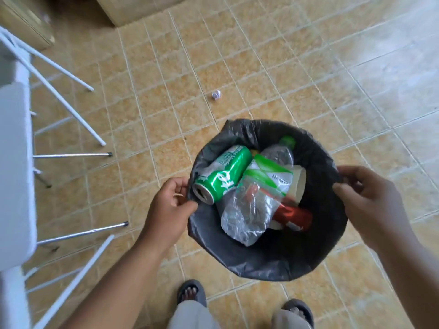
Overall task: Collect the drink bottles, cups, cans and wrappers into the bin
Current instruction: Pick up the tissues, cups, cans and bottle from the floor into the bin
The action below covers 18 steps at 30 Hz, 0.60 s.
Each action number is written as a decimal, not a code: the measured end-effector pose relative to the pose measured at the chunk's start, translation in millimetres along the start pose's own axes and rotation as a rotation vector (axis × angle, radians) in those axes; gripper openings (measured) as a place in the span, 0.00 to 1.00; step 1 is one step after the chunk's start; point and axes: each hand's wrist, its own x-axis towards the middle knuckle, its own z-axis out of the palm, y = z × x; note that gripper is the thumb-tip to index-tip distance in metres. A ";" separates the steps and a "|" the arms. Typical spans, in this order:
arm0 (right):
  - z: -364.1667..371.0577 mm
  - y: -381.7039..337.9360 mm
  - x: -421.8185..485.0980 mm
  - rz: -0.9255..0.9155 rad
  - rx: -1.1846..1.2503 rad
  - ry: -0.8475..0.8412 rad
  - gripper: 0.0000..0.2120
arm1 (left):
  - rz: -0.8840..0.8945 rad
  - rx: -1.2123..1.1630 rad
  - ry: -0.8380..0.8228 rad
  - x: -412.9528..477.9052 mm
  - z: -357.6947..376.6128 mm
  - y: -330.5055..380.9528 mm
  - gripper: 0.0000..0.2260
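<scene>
Nearest, two sandals (192,293) are seen on the tiled floor (152,119), with pale trouser legs above them. Just ahead, a bin (261,267) lined with a black liner (327,167) is held at its rim from both sides. The left hand (169,198) is set on the left rim, its grip clamped there with curled fingers and the thumb laid over the edge. The right hand (370,200) is set on the right rim, its grip likewise clamped on it, with the liner pinched under the thumb. Whether the bin rests on the floor cannot be told.

Inside the bin, a green can (223,176) is tilted against the left wall, its open end close to the left hand. A crushed clear bottle (247,217) with a green cap and a green-and-white label is laid across the middle. A red can (294,217) is partly covered by it on the right, and a paper cup (299,184) is seen on its side just beyond.

Farther out, a small paper ball (216,95) is left on the floor, well apart from the bin. At the left, white furniture (14,186) with thin metal legs is seen, and a tan cabinet (133,8) lies at the far edge.
</scene>
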 end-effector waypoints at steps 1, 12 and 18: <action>-17.3 -15.0 -7.5 -0.006 -0.008 -0.016 0.13 | -0.007 0.015 -0.006 -16.3 -6.2 19.6 0.19; -86.0 -159.9 6.5 -0.085 -0.078 -0.153 0.14 | -0.043 0.024 0.116 -60.3 -56.3 147.9 0.20; -34.6 -228.8 82.0 -0.055 -0.094 -0.177 0.14 | -0.093 -0.030 0.198 19.3 -87.4 181.8 0.19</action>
